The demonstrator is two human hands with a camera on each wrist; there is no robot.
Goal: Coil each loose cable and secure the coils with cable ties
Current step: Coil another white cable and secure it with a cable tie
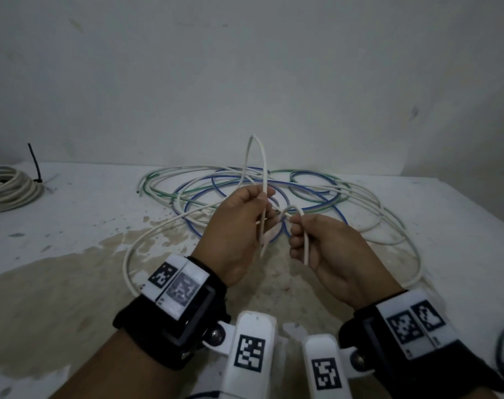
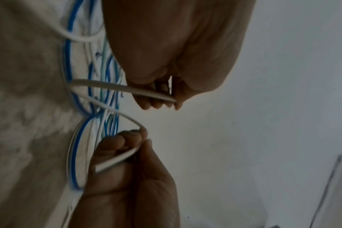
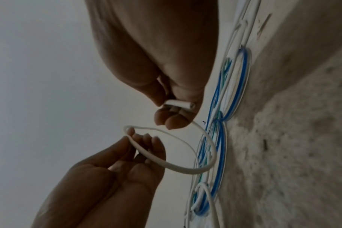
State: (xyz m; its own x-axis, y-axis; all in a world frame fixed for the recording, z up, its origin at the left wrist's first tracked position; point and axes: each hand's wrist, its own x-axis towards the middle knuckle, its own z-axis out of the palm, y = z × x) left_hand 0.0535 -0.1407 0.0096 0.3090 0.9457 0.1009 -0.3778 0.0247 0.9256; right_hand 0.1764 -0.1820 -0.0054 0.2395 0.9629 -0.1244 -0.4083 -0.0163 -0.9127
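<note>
The surface (image 1: 418, 226) is white and flat, worn through to a mottled tan patch near the person, with specks and chips scattered around it. It butts against a plain pale wall (image 1: 245, 67) that carries a few faint smudges; the light is dim and greyish.

Both hands are raised above the middle of the surface, close together, each wrist wrapped in a black band carrying white blocks printed with square black-and-white markers. The left hand (image 1: 239, 226) is turned palm inward, its fingers (image 2: 156, 104) and thumb pinching a white cable (image 1: 263, 168) so that a narrow, hairpin-shaped loop stands upright above the knuckles. The right hand (image 1: 328, 243) sits just beside it, slightly lower, fingers (image 3: 172, 121) curled round another stretch of the same white cable; the right wrist view shows the cable's cut end poking out between thumb and fingers. A short arc of cable bridges the two hands.

The cable is round, smooth and fairly stiff. It trails down into a loose tangle (image 1: 274, 191) of white, blue and green cables sprawled in wide overlapping rings behind the hands.

At the far left edge lies a coiled white cable (image 1: 9, 188), bound by a black cable tie (image 1: 35, 165) whose tail sticks upward.
</note>
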